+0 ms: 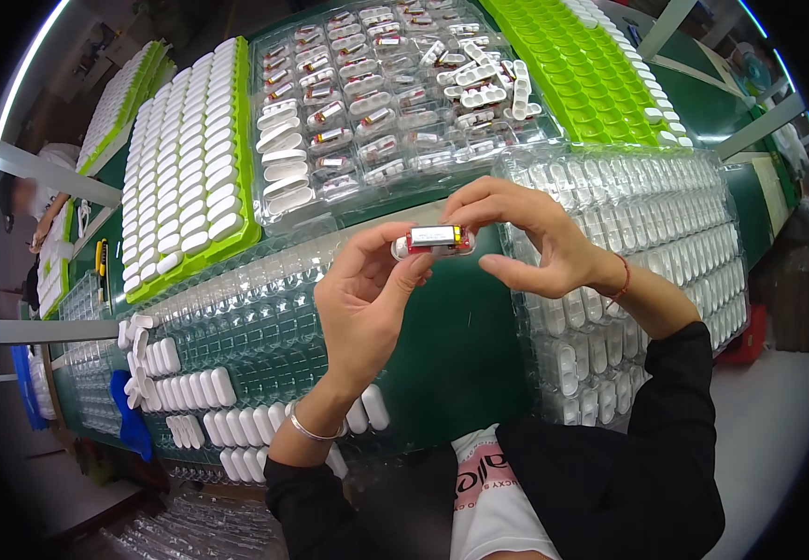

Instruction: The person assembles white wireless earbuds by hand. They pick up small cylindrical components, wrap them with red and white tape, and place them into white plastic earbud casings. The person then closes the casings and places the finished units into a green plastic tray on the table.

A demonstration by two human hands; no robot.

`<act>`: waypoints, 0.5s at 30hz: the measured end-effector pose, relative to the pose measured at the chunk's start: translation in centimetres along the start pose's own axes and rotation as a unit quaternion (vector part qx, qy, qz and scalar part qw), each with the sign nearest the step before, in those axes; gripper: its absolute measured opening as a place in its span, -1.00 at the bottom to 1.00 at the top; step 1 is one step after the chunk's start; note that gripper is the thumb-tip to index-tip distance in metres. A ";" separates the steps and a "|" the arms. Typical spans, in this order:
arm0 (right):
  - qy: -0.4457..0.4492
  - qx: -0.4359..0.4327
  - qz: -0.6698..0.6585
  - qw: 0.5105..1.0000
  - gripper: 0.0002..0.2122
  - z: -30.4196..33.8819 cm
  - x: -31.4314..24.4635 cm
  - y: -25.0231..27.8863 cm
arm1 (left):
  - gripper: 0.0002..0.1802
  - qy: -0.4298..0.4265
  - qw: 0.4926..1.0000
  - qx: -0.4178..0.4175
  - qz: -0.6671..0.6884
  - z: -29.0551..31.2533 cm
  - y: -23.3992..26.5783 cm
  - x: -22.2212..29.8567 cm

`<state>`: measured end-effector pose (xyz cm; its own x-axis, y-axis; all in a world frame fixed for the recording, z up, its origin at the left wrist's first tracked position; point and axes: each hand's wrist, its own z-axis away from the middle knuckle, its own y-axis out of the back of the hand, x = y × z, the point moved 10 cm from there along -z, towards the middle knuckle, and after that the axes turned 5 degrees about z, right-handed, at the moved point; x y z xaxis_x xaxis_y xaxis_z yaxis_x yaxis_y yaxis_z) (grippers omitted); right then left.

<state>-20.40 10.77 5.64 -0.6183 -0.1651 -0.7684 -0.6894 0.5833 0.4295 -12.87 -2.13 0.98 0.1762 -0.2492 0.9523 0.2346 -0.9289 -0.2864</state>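
My left hand (367,294) is closed, thumb and fingers pinching a small earbud-case part (400,250) that carries a silver battery (435,235) and a red circuit board (466,245). The battery has yellow tape at its right end and lies across the top of the part. My right hand (535,238) is beside it, its bent forefinger at the battery's right end and its thumb apart below. Whether that fingertip touches cannot be made out. Beyond both hands, a clear tray (269,217) holds rows of similar parts with batteries, several white pieces (481,95) heaped on its right.
Green trays of white shells (180,177) stand at the left, with another green tray (577,70) at the far right. Stacked clear trays (647,196) flank my right arm. White shells (204,389) sit in clear trays at the near left. A yellow cutter (101,257) lies farther left.
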 end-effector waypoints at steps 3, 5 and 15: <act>0.021 0.029 0.065 0.997 -0.60 0.2 -1.1 -0.3 | -0.69 -0.060 0.996 0.001 -0.064 0.6 0.2 0.8; 0.038 0.073 0.119 0.989 -0.60 0.6 -1.6 -0.2 | -0.68 -0.079 0.992 0.005 -0.099 1.2 0.1 1.2; 0.067 0.063 0.043 0.995 -0.63 0.9 -2.7 -1.1 | -0.58 -0.251 0.940 -0.049 -0.226 3.1 -1.5 5.1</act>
<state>-17.68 11.27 6.84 -0.7233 -0.2103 -0.6577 -0.5849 0.6928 0.4217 -9.35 -1.19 5.90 0.5137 0.3145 0.7982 0.3085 -0.9359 0.1702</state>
